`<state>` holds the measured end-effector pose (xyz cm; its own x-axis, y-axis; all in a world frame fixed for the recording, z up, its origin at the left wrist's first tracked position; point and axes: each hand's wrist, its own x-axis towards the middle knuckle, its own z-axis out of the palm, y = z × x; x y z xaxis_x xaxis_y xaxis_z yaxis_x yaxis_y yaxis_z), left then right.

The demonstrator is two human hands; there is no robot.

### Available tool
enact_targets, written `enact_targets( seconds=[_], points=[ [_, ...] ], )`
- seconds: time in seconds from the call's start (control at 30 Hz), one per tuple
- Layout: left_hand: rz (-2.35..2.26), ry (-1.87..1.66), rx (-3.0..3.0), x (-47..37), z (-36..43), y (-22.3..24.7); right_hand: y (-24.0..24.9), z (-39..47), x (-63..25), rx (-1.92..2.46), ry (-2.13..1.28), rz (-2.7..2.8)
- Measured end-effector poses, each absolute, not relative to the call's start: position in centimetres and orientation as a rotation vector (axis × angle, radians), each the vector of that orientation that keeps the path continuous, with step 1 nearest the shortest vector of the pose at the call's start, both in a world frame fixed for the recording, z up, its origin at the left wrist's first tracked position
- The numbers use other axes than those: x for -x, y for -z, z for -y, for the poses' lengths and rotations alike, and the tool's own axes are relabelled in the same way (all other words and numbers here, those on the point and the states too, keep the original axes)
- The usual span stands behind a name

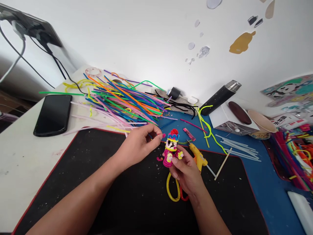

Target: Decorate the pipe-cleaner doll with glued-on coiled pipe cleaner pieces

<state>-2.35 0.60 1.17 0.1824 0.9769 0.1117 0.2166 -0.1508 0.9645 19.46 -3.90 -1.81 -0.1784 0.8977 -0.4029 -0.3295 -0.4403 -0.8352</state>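
My right hand [186, 168] is closed around a small pipe-cleaner doll [171, 148], held upright over the mat. The doll has a magenta body, a black-and-white face, and a blue hat topped with red. Just left of its head, my left hand [144, 140] pinches a small magenta pipe-cleaner piece [163, 135] between thumb and forefinger. Behind my right hand lies a yellow glue gun [198, 156], partly hidden. Scissors with yellow and red handles [173, 189] rest below the doll, their blades out of sight.
A black mat [127, 195] with a red edge covers the front of the table. Many coloured pipe cleaners [129, 101] lie heaped at the back. A phone [53, 115] is at left; a black thermos [218, 98], a white box [232, 122] and clear glue sticks [241, 148] are at right.
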Motion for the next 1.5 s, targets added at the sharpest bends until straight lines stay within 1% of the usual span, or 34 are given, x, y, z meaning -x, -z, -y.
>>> enact_targets(
  seconds=[0.67,0.97,1.23,1.5],
  points=[
    [-1.091,-1.046,-1.525,2.0,-0.3,-1.3,1.8,4.8,-20.2,1.187,-1.785,0.698],
    [-1.066,-1.033,-1.532,1.9,-0.3,-1.3,2.8,5.0,-20.2,1.187,-1.773,0.725],
    [-1.068,-1.017,-1.542,1.9,-0.3,-1.2,2.1,5.1,-20.2,1.224,-1.789,0.726],
    [-1.036,-0.997,-1.460,2.0,-0.4,-1.1,2.2,4.9,-20.0,1.171,-1.815,0.725]
  ],
)
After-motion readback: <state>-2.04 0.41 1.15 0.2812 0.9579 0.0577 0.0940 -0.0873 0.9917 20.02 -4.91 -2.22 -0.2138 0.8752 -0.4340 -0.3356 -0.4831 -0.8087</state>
